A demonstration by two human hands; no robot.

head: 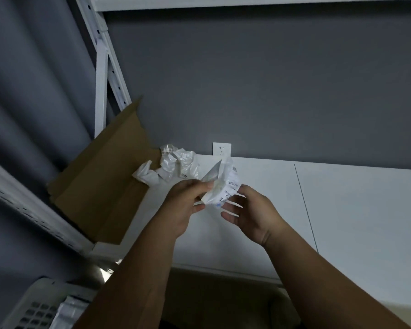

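Note:
A small white plastic packet (220, 184) with barcode labels is held above the white shelf board (342, 210). My left hand (188, 205) grips its left side, fingers and thumb curled round it. My right hand (249, 210) is at its right lower edge, the upper fingers touching the packet, the lower fingers spread and relaxed. Whether the right hand pinches the packet is hard to tell.
A brown cardboard box (100, 186) with its flap up stands at the left of the shelf; several crumpled plastic bags (173, 165) lie at its opening. A wall socket (221, 149) sits on the grey wall behind. A white perforated basket (33, 307) is at lower left.

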